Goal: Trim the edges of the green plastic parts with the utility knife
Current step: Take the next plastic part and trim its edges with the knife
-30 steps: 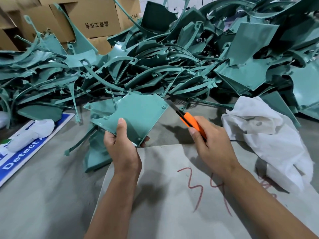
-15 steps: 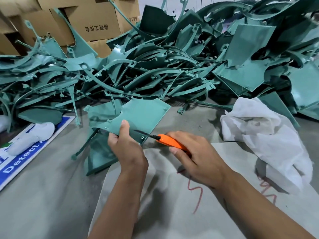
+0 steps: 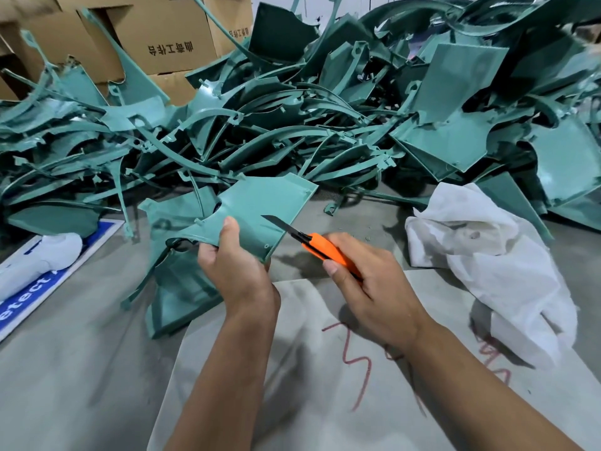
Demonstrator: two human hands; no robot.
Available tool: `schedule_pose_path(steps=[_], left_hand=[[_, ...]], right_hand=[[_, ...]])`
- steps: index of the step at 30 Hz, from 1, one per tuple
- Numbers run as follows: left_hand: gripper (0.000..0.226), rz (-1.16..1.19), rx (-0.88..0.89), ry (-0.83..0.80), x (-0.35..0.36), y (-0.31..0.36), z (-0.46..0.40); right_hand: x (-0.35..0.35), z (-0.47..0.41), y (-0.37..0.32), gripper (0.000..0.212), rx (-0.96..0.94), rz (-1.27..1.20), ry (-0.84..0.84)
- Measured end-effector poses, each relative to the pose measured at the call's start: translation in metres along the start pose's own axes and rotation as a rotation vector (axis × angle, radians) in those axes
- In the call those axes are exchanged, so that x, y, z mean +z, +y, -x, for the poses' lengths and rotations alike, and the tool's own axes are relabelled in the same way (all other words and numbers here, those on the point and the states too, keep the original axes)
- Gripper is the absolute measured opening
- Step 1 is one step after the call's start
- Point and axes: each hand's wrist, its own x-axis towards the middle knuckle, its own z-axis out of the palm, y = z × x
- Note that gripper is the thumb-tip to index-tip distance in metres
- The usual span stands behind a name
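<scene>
the left hand (image 3: 237, 271) grips a flat green plastic part (image 3: 260, 209) above the worktop (image 3: 81, 369), before the heap (image 3: 292, 125); the right hand (image 3: 367, 281) clasps the orange utility knife (image 3: 312, 244), blade seemingly at the part's right edge; trimming is under way; next, a steady stroke along that edge.

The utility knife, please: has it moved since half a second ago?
Yes. The utility knife has swung away from the near edge of the green part; its blade now lies over the part's right edge, nearer the white cloth.
</scene>
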Motion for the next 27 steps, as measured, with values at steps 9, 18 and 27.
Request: schedule_pose_path(steps=[9, 18, 27], left_hand=[[0.009, -0.014, 0.012, -0.028, -0.004, -0.001, 0.002], [0.006, 0.012, 0.012, -0.055, -0.011, 0.002, 0.001], [0.010, -0.026, 0.136, -0.068, -0.013, -0.008, -0.001]], right_hand=[[-0.003, 0.000, 0.002, 0.016, -0.015, -0.007, 0.016], [-0.018, -0.003, 0.023, 0.010, 0.158, 0.107, 0.199], [-0.014, 0.001, 0.009, 0.018, 0.009, -0.012, 0.081]])
